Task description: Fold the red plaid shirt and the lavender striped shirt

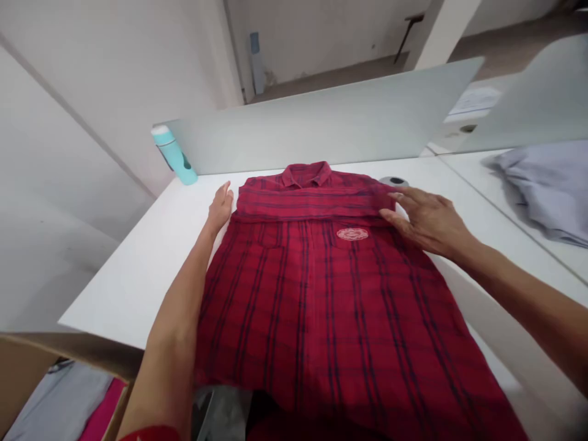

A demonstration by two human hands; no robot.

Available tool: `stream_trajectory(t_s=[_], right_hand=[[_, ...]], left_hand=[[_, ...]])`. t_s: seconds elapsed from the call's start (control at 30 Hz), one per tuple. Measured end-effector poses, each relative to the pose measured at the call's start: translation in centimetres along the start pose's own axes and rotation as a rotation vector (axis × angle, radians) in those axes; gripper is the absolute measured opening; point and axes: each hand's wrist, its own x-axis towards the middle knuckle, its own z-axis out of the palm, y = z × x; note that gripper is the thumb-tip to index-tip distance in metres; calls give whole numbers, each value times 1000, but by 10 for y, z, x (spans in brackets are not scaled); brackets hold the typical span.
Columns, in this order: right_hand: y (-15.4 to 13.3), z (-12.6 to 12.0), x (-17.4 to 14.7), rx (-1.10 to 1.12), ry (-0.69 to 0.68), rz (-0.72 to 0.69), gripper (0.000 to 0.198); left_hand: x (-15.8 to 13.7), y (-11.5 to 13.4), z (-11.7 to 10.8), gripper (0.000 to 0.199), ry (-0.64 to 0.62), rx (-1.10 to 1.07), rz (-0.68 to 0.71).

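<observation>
A red plaid shirt with dark stripes lies front side up on the table, its collar at the far end. Its sleeves are laid across the chest in a horizontal band, just above a pale round emblem. My left hand is at the shirt's left shoulder edge, fingers stretched out and holding nothing. Over on the right, my right hand reaches the end of the sleeve band with thumb and fingers apart, its fingertips at the cloth. The shirt's lower part hangs over the near table edge toward me.
The white table backs onto a frosted divider. A turquoise bottle stands at the far left corner. A grey round object sits behind my right hand. Grey folded cloth lies far right. At lower left, a cardboard box holds garments.
</observation>
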Motion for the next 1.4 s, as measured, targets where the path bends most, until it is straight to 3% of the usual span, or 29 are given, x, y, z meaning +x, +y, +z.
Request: stream_trajectory(t_s=[0.1,0.2,0.4,0.67,0.87,1.0,1.2,1.4], right_hand=[[-14,11,31,34,4,-30,64],[-22,34,49,10,-78,-3,71],[-13,58,34,-32,-108,74,77],[-15,53,38,-35,-175,104,79],[-7,35,37,-14,-185,74,71],[-14,16,45,47,-125,17,67],[-50,7,95,278,-153,108,59],[-83,29,159,376,-138,117,32]], left_hand=[[5,18,12,59,-49,154,102],[4,30,32,61,-154,307,168],[8,11,46,75,-228,349,-31],[-4,9,35,79,-228,375,-146],[-29,1,-6,63,-147,406,-106],[-26,18,-18,62,-97,439,-12],[-3,59,21,59,-176,444,183],[33,65,60,58,-211,433,281]])
